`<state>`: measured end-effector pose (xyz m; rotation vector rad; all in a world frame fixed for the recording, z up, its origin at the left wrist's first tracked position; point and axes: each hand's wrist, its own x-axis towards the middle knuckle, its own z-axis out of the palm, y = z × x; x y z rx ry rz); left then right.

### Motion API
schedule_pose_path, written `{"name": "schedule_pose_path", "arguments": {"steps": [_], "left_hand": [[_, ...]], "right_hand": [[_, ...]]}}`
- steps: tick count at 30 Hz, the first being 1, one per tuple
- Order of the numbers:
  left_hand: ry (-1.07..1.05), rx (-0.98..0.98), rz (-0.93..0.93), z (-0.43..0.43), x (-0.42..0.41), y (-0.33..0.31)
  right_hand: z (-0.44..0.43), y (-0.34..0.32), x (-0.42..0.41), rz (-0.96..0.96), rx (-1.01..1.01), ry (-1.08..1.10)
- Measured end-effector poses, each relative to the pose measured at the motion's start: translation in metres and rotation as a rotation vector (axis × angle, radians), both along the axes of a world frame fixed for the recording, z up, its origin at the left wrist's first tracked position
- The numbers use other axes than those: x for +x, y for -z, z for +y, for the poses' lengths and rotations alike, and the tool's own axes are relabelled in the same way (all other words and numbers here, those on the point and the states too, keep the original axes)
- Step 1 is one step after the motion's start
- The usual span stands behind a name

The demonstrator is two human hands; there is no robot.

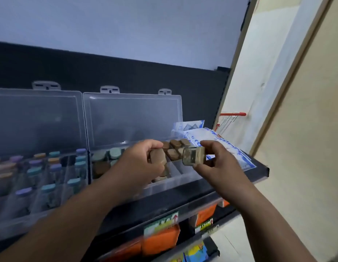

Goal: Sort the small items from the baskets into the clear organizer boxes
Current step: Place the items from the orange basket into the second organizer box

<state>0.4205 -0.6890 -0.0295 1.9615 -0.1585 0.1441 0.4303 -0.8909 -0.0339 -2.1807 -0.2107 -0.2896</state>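
Observation:
Two clear organizer boxes stand open on a black shelf. The left box (39, 201) holds several small bottles with purple, teal and orange caps. The right box (175, 184) holds bottles with green and brown caps (175, 143). My left hand (139, 163) is over the right box, its fingers curled round a brown-capped bottle (157, 156). My right hand (217, 161) pinches a small clear bottle with a tan cap (192, 155), tilted on its side just above the box's right end.
Blue and white packets (226, 146) lie on the shelf right of the boxes. The black shelf edge (259, 173) juts out at right. Orange packages (160, 241) fill the shelf below. A red wire rack (232, 115) hangs by the beige wall.

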Motion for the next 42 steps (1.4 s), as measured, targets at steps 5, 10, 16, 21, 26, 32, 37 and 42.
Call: {"name": "schedule_pose_path", "arguments": {"steps": [5, 10, 16, 21, 26, 32, 37, 42], "left_hand": [[-0.073, 0.215, -0.032, -0.025, 0.023, 0.003], [-0.115, 0.37, -0.022, -0.05, 0.035, 0.011], [-0.199, 0.487, -0.012, -0.064, 0.044, 0.016], [-0.162, 0.613, 0.047, -0.068, 0.053, 0.025], [-0.165, 0.659, 0.07, -0.07, 0.06, 0.032], [-0.189, 0.624, 0.115, -0.07, 0.059, 0.037], [-0.204, 0.562, 0.139, -0.075, 0.056, 0.033], [-0.243, 0.599, 0.082, -0.075, 0.048, 0.03]], "right_hand": [[-0.02, 0.004, 0.059, -0.012, -0.197, -0.178], [-0.031, 0.008, 0.091, -0.039, -0.33, -0.343], [-0.029, 0.018, 0.111, -0.076, -0.446, -0.443], [-0.027, 0.024, 0.117, -0.015, -0.515, -0.48], [-0.028, 0.033, 0.125, 0.032, -0.525, -0.492], [-0.025, 0.031, 0.131, 0.044, -0.604, -0.549], [-0.025, 0.028, 0.132, 0.07, -0.647, -0.575], [-0.026, 0.028, 0.129, 0.076, -0.577, -0.572]]}}
